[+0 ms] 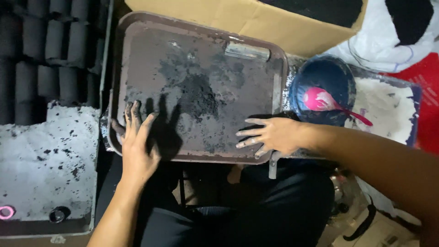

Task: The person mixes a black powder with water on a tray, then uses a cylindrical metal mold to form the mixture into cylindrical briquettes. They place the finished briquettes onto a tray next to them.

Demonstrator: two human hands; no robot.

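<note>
A brown plastic tray (137, 41) lies across my lap, smeared with black powder (196, 93) at its middle. My left hand (137, 142), fingers blackened, rests flat and spread on the tray's near left corner. At the tray's near right edge my right hand (270, 135) lies with fingers extended over the surface, thumb side on the rim; a grey metal tool (273, 167) pokes out beneath it, and I cannot tell whether the hand grips it. A metal scraper piece (247, 51) lies at the tray's far right.
A blue bowl (322, 75) with a pink spoon (327, 103) stands to the right on a tray of white powder (388, 105). Rows of black cylinders (45, 50) are stacked at far left above a white, speckled tray (45, 164). Cardboard (256, 20) lies behind.
</note>
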